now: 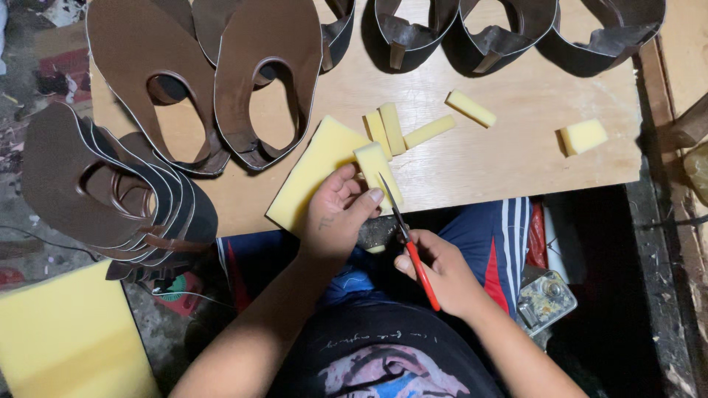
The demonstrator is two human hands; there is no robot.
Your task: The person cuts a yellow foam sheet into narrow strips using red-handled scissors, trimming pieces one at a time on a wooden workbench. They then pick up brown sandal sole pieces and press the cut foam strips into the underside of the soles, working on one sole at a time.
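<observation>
Yellow foam sheet (313, 173) pinched in left hand (335, 217) at the wooden board (516, 158) edge, red-handled scissors (409, 243) gripped in right hand (439, 273), cut foam strips (413, 129) just beyond, brown leather shoe uppers (199, 81) farther out

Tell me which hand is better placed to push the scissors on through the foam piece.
Right, probably: the right hand grips the red-handled scissors, blades at the foam piece. The left hand pinches that foam.
</observation>
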